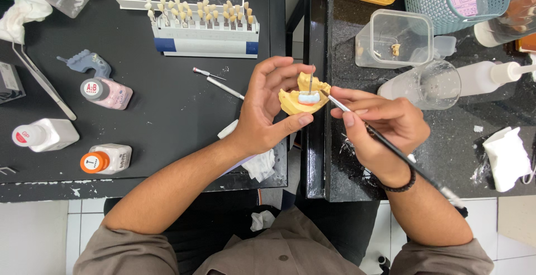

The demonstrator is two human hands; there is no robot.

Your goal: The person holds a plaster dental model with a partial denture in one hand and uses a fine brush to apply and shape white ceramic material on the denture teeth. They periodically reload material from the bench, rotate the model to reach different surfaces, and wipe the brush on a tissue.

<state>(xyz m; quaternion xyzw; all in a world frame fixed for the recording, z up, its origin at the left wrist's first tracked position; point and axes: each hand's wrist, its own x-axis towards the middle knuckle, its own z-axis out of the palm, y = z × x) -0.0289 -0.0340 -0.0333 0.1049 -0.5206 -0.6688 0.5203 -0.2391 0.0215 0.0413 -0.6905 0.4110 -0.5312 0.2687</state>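
Right hand [385,124] pinches brush [391,146], tip on pale tooth [309,97]. Left hand [268,107] clasps yellow cast [293,103]. Layering stage, likely; calls for light, steady dabs.

Single head-worn view, looking almost straight down from above the person's own lap. Close range: forearms enter from the near edge, hands sit mid-frame. Far edge takes in two black worktops [167,113], one left, one right, with a narrow gap between them. Near edge shows pale floor tiles [33,236]. No second view to overlap.
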